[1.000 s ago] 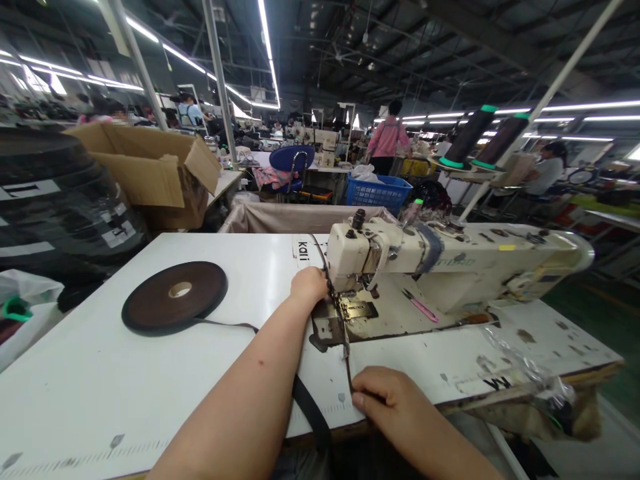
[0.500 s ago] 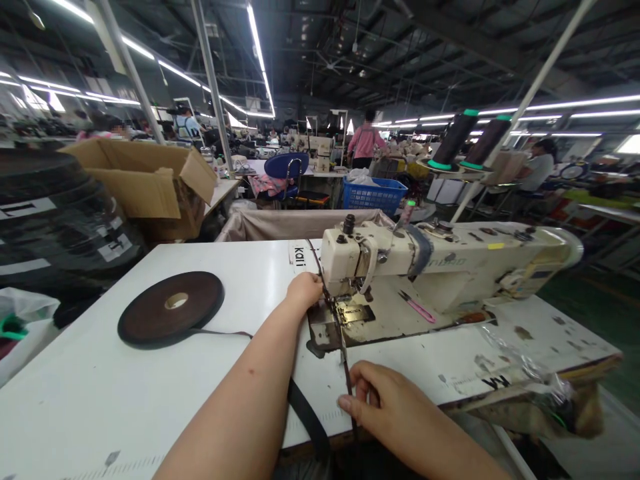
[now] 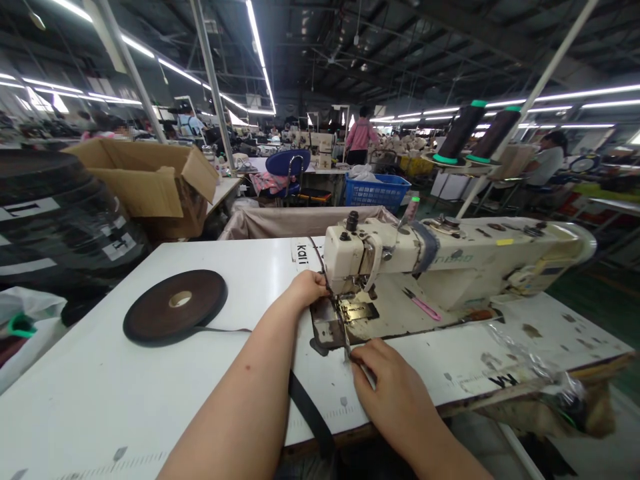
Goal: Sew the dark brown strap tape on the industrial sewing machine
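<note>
A cream sewing machine (image 3: 450,260) stands on the white table (image 3: 100,387). A thin dark strap (image 3: 344,333) runs from behind the machine head, under the needle area, toward me. My left hand (image 3: 307,289) rests closed against the strap just left of the presser foot. My right hand (image 3: 387,380) pinches the strap in front of the needle plate (image 3: 357,311). A flat roll of dark tape (image 3: 175,307) lies on the table to the left, its loose end trailing under my left forearm and off the front edge.
A pink-handled tool (image 3: 423,305) lies on the machine bed. Two dark thread cones (image 3: 475,133) stand behind the machine. An open cardboard box (image 3: 150,177) and stacked dark rolls (image 3: 55,213) sit at left. Crumpled plastic (image 3: 540,373) lies at the table's right corner. Other people work in the background.
My right hand has slid forward along the strap from the table's front edge to just before the needle plate. My left hand stays by the presser foot.
</note>
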{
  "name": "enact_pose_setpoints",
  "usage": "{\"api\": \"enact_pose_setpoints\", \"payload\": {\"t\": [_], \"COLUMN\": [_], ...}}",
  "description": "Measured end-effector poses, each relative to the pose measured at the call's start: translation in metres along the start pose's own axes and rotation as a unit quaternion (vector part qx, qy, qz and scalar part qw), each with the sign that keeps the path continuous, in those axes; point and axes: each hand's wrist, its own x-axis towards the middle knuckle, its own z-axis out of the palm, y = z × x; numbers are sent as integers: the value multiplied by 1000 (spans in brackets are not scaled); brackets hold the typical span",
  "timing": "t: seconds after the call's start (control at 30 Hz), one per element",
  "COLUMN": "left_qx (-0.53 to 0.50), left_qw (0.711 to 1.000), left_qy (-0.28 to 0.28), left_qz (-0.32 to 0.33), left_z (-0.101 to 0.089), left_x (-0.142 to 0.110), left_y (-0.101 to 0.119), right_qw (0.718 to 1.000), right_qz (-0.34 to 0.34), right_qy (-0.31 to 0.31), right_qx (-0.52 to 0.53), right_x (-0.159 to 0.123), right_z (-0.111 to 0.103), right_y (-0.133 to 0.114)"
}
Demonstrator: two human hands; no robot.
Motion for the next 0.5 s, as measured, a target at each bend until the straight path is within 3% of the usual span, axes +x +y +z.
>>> {"api": "enact_pose_setpoints", "payload": {"t": [0.27, 0.5], "left_qx": [-43, -48], "left_qw": [999, 999], "left_qy": [-19, -13], "left_qz": [14, 8], "left_z": [0, 3], "left_x": [1, 1], "left_y": [-3, -2], "right_qw": [999, 990], "right_qz": [-22, 2], "right_qy": [41, 19], "right_qx": [13, 137], "right_x": [3, 0], "right_z": [10, 7], "right_y": [3, 8]}}
